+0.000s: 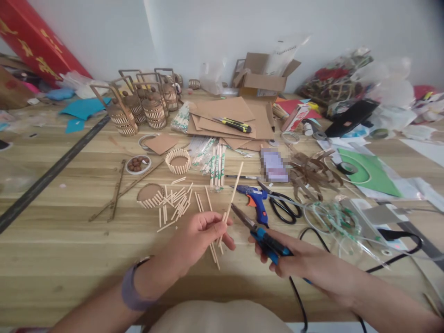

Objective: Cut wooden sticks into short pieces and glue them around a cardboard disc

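My left hand [208, 231] pinches thin wooden sticks [236, 185]; one rises above the fingers, tilted slightly right. My right hand [280, 254] is wrapped round the blue and black handles of pliers-like cutters [244, 216], whose jaws point up and left, close to the raised stick. More long sticks lie under and behind my left hand. Short cut sticks [180, 201] are scattered to its upper left. Beside them, a brown disc [150, 193] is partly edged with short sticks, and a ring of upright sticks [178, 162] stands behind it.
A blue glue gun [256, 201] and black scissors [286, 208] lie beyond my right hand, with a black cable nearby. Cardboard sheets [222, 111] bear a yellow cutter knife [236, 125]. Small stick lanterns [154, 113] stand at the back left. Brown strips [312, 171] lie to the right.
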`<move>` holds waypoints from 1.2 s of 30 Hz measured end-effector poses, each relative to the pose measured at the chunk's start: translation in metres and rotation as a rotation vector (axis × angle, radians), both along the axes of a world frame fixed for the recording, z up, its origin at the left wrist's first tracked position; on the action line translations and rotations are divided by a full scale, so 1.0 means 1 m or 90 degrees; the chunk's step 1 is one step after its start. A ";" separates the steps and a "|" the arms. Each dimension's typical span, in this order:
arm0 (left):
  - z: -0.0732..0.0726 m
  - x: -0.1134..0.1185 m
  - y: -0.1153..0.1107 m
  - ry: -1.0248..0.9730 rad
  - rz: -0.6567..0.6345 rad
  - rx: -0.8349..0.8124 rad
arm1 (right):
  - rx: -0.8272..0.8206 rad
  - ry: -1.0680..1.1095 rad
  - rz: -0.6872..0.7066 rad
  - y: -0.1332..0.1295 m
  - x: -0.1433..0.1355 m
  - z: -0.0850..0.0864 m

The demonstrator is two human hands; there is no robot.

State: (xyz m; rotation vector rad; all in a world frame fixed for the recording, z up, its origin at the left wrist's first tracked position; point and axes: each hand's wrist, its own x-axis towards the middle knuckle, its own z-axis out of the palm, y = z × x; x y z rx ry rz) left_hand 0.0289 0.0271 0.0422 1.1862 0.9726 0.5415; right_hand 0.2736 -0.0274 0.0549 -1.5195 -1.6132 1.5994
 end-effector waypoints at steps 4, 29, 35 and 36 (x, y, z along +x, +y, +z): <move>0.001 0.002 -0.002 -0.020 -0.052 -0.022 | -0.036 -0.062 0.039 0.000 -0.007 0.004; -0.001 0.002 -0.002 -0.144 -0.126 -0.070 | -0.342 0.088 -0.006 0.020 -0.023 0.023; -0.002 0.001 -0.002 -0.144 -0.131 -0.063 | -0.332 0.096 0.005 0.020 -0.022 0.020; -0.001 0.001 -0.002 -0.149 -0.131 -0.064 | -0.330 0.094 0.005 0.020 -0.023 0.020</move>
